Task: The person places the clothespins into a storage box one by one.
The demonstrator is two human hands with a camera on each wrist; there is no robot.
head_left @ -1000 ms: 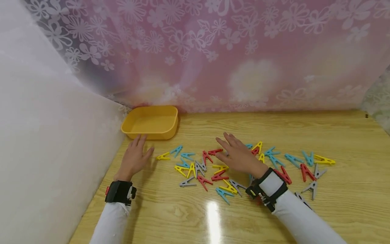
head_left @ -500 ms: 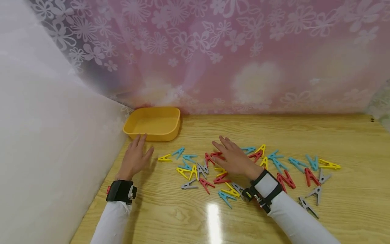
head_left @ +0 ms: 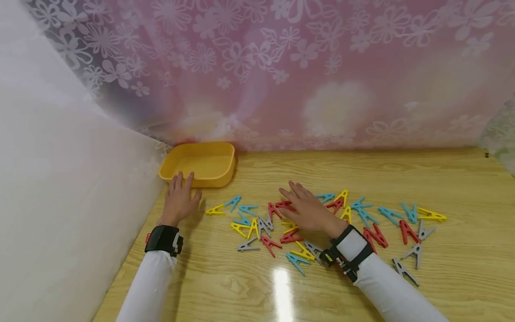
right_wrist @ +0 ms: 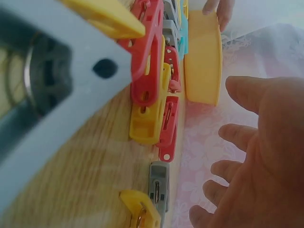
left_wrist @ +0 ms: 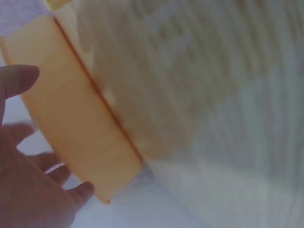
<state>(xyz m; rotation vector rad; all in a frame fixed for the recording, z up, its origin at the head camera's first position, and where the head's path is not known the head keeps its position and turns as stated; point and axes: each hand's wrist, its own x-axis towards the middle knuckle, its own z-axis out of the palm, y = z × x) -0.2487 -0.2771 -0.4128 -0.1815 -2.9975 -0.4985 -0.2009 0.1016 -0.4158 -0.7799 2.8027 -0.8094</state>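
Note:
My left hand (head_left: 178, 205) reaches the near rim of a yellow plastic basin (head_left: 215, 182), its fingers extended and overlapping the rim. In the left wrist view the fingertips lie along the side of the basin (left_wrist: 78, 107), with the thumb apart. My right hand (head_left: 310, 213) hovers palm down over scattered clothespins, fingers spread and holding nothing. Beneath and beside it are a red clothespin (head_left: 284, 205) and a yellow clothespin (head_left: 289, 227), partly hidden by the hand. The right wrist view shows a grey clothespin (right_wrist: 95, 90) large and close, below the right hand (right_wrist: 256, 161).
Several red, yellow, blue and grey clothespins lie across the wooden table (head_left: 225, 286), from a yellow clothespin (head_left: 215, 210) near the basin to a yellow clothespin (head_left: 431, 214) at right. A flowered pink curtain (head_left: 281, 98) hangs behind; a white wall (head_left: 72, 188) borders the left.
My left hand has moved slightly forward, its fingertips now overlapping the basin's rim more. My right hand has shifted a little left and nearer over the clothespins, then stayed there.

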